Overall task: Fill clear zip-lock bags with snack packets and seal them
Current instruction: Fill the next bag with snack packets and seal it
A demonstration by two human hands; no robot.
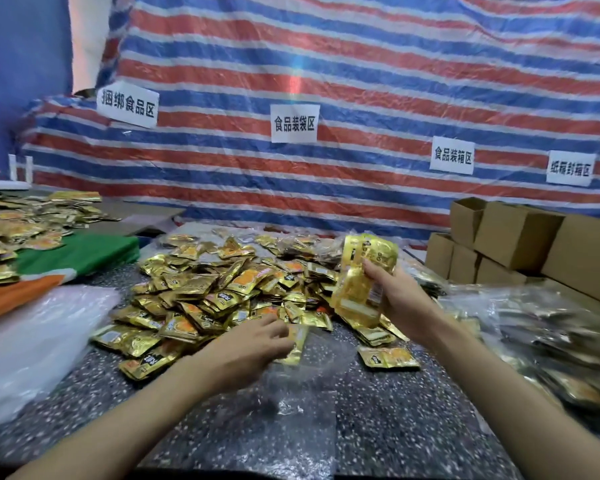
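One packet (297, 342) pinched by left grip (253, 344), fingertips hidden; right grip (400, 299) clasps packet stack (362, 275); clear bag (302, 407) barely discernible.

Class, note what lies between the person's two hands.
Head view: loose gold snack packets lie on the speckled table between the left hand and the right hand gripping a packet stack.

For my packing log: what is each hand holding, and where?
The right hand grips a stack of gold foil snack packets by its right side. The left hand pinches a single gold foil packet by its left edge.
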